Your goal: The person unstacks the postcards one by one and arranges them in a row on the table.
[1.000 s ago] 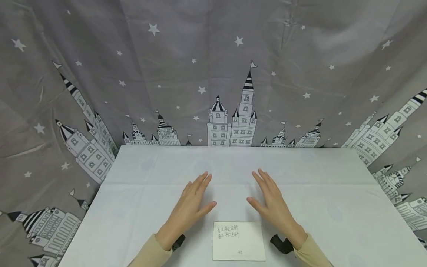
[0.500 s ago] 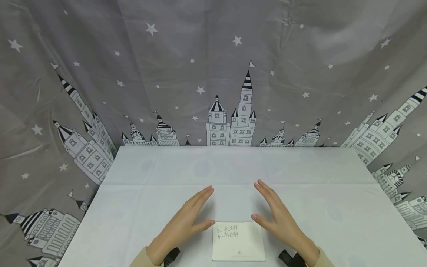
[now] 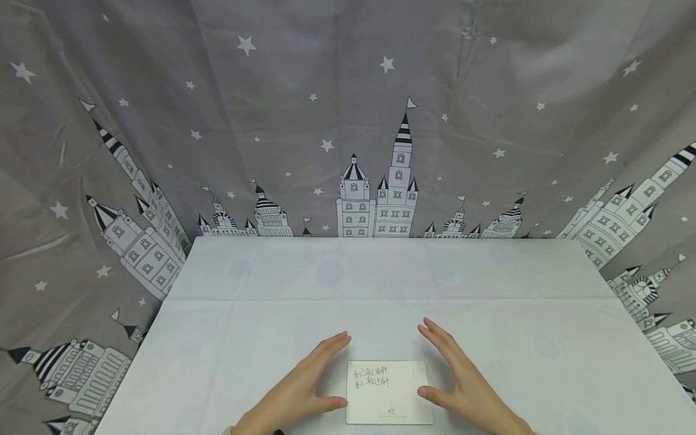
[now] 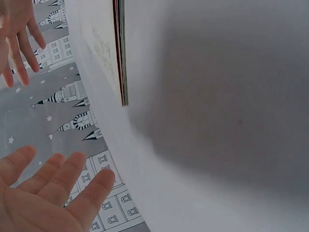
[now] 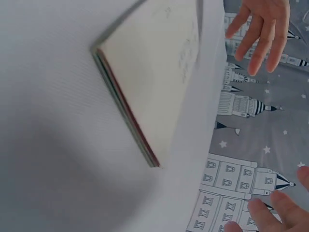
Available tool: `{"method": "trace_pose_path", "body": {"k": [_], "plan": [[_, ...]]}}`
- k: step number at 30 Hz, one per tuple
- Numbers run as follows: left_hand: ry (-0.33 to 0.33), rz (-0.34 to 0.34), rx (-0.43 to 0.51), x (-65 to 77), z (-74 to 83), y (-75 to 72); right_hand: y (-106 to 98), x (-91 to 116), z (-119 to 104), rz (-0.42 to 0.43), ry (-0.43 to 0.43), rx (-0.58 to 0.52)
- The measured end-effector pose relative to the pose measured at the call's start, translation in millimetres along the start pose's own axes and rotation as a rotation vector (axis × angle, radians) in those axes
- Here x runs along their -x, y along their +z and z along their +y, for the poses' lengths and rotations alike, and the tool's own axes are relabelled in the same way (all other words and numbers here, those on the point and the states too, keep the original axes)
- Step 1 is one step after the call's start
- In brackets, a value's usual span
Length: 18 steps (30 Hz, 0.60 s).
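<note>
A thin cream stack of paper or card (image 3: pixel 388 402), handwritten lines on its top sheet, lies flat near the front of the table. Seen from the left wrist, the stack (image 4: pixel 104 43) shows dark red and greenish layers along its edge; the right wrist view shows the same stack (image 5: pixel 149 72) from its other side. My left hand (image 3: pixel 299 386) is held at its left, fingers extended and thumb tip right at the left edge. On the opposite side my right hand (image 3: pixel 470 389) has its fingers spread, the thumb overlapping the right edge in the head view. Neither hand grips anything.
A white cloth with faint creases covers the table (image 3: pixel 261 272). Behind and along both sides hangs a grey curtain (image 3: pixel 304 72) printed with stars and castles, meeting the table at its back edge.
Both hands have drawn back toward the front of the table, from beyond the stack to either side of it. Their fingers stay extended and the stack has not moved.
</note>
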<state>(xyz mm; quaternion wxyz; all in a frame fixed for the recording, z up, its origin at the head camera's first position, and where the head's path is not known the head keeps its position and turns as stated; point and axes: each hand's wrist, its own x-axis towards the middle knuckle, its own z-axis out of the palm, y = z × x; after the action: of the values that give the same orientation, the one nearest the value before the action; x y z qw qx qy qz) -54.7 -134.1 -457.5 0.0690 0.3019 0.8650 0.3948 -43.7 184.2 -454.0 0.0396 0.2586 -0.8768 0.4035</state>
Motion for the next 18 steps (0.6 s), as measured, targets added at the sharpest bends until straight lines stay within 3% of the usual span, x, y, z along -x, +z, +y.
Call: {"method": "trace_pose_path", "body": {"k": [11, 18], "plan": [[-0.038, -0.030, 0.104, 8.3, -1.4, 12.5, 13, 17, 10, -0.076, -0.026, -0.058], [0.004, -0.022, 0.030, 10.2, -0.3, 21.9, 21, 24, 19, -0.082, -0.057, -0.073]]}}
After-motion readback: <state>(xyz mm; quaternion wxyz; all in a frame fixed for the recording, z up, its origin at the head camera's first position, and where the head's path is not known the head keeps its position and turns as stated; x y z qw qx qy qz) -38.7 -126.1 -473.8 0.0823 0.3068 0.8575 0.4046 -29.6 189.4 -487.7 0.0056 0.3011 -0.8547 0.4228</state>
